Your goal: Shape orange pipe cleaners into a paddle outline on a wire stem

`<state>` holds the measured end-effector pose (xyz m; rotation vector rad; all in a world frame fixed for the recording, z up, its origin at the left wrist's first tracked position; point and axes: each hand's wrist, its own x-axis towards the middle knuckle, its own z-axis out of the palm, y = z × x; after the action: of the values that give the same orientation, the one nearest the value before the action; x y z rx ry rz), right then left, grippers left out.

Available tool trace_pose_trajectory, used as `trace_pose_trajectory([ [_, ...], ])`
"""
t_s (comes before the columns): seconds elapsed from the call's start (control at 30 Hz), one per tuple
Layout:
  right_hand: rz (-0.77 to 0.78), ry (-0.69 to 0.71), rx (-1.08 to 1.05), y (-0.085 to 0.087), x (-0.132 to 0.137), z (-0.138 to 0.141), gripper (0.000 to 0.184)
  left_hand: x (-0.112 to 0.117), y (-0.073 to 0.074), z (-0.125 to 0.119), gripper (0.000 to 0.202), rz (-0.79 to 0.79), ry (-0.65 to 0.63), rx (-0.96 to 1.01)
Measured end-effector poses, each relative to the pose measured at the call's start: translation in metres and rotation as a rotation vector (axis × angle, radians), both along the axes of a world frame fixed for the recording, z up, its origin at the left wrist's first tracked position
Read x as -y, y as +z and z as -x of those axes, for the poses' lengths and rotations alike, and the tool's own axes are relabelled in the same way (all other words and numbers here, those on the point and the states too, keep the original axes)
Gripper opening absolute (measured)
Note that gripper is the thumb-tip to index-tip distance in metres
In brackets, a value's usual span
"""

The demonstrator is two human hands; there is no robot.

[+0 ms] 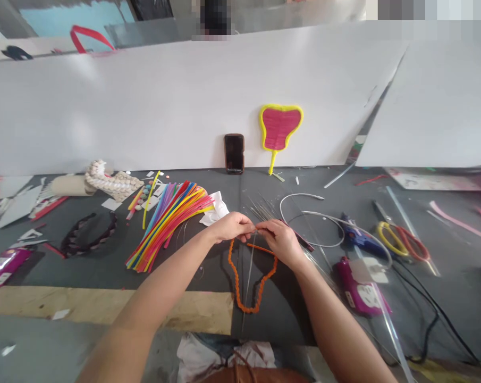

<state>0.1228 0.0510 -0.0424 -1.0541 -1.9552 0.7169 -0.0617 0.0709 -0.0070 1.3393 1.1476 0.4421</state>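
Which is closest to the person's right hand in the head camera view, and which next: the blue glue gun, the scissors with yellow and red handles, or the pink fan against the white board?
From the right hand:
1. Blue glue gun, just to its right on the table.
2. Scissors, farther right, beyond the glue gun.
3. Pink fan, farthest back, leaning on the white board.

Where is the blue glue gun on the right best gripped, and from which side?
Judging by its pose, grip the blue glue gun around its body from above. It lies flat on the dark table, cables looping around it, right of the right hand.
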Motion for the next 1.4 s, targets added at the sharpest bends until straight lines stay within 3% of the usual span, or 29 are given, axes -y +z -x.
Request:
trace_pose_trajectory([
  [0.1,0.230,-0.140,-0.192,-0.001,-0.003,-0.003,0.016,0.001,0.001,0.002,0.045,0.086,0.161,0.102],
  [0.2,0.492,-0.257,-0.529,-0.001,-0.008,-0.006,0.021,0.013,0.004,0.011,0.055,0.209,0.295,0.236],
  [0.3,0.586,-0.276,-0.843,0.000,-0.011,-0.008,0.026,0.035,0.003,0.026,0.050,0.276,0.246,0.302],
  [0.43,0.634,-0.280,-0.980,0.004,-0.012,-0.010,0.031,0.070,-0.005,0.041,0.040,0.374,0.123,0.263],
  [0.53,0.614,-0.303,-1.004,0.006,-0.012,-0.010,0.032,0.089,-0.007,0.045,0.033,0.395,0.068,0.216],
  [0.63,0.584,-0.308,-1.017,0.007,-0.012,-0.011,0.031,0.099,-0.007,0.043,0.027,0.367,0.102,0.191],
  [0.73,0.591,-0.243,-1.062,0.010,-0.013,-0.013,0.037,0.102,-0.005,0.040,0.024,0.335,0.226,0.254],
  [0.87,0.685,-0.159,-1.068,0.013,-0.007,-0.010,0.037,0.097,-0.001,0.033,0.022,0.243,0.511,0.473],
  [1.03,0.907,0.271,-0.635,0.012,0.024,0.017,0.032,0.078,0.005,0.022,0.020,0.097,0.694,0.655],
  [1.1,0.950,0.412,-0.510,0.010,0.037,0.029,0.037,0.072,0.006,0.018,0.019,0.054,0.713,0.664],
  [1.17,0.996,0.457,-0.508,0.008,0.044,0.037,0.038,0.067,0.006,0.014,0.018,0.021,0.708,0.653],
  [1.27,1.009,0.419,-0.557,0.004,0.045,0.042,0.034,0.065,0.006,0.008,0.016,-0.022,0.675,0.627],
  [1.4,0.913,0.324,-0.531,0.001,0.041,0.044,0.034,0.064,0.003,0.003,0.018,-0.075,0.616,0.542],
])
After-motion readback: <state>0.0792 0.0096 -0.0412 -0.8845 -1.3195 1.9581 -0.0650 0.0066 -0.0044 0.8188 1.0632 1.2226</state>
